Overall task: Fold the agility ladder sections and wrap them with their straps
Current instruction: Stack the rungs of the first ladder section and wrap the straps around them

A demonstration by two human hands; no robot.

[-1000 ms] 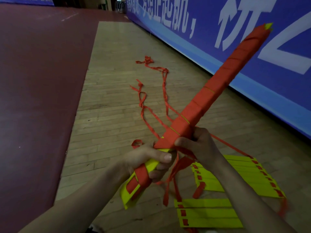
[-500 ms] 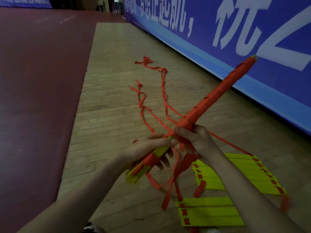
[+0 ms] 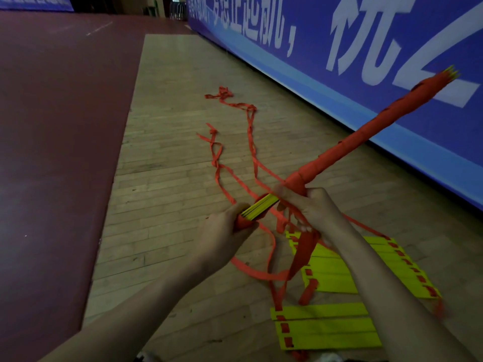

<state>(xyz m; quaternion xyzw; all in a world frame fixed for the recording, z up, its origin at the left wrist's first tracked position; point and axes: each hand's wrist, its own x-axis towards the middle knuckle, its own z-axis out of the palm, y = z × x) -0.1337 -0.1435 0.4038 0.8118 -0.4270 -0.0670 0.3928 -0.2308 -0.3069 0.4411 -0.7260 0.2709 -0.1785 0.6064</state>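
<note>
A: The bundle (image 3: 366, 142) of folded ladder sections is held up off the floor (image 3: 170, 152), slanting from low left to high right, orange wrap covering most of its length. A short stretch of bare yellow rungs (image 3: 261, 208) shows between the hands.

B: The left hand (image 3: 224, 241) is curled round the near end. The right hand (image 3: 313, 210) is closed on the bundle where the wrapping stops. Its fingertips are blurred, so I can't tell if it's pinching the strap as well.

A: That's my worry. Lose tension at that edge and I reckon the last turns go slack and slide up the stack.

B: And the bare rungs could fan out. Nothing binds them there but the left hand's grip.

A: Look at the strap (image 3: 251, 131), too. It trails far across the floor, twisted and looped in places, with more hanging under the right hand.

B: A twist pulled in would lie lumpy, or a knot might jam partway round.

A: The slack also drapes close by the flat sections (image 3: 337, 273) on the floor, beneath the right arm. I'd say it could snag an edge and drag them.

B: The far tip is close to the blue banner (image 3: 392, 35), so a wide swing might clip it.
</note>
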